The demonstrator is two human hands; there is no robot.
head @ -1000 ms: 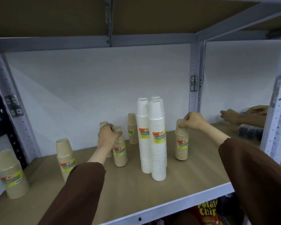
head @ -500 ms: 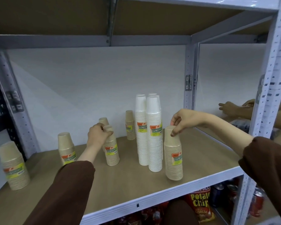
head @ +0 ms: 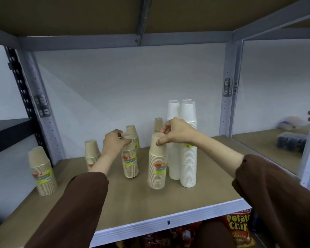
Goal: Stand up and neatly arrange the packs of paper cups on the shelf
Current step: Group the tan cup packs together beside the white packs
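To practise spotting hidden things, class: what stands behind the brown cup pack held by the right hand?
Only the top of another brown pack shows, near the back wall. The right hand and the held pack cover its lower part, hiding any label.

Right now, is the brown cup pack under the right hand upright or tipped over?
Upright: the brown cup pack stands vertically on the shelf, label facing forward, the right hand pinching its top cup.
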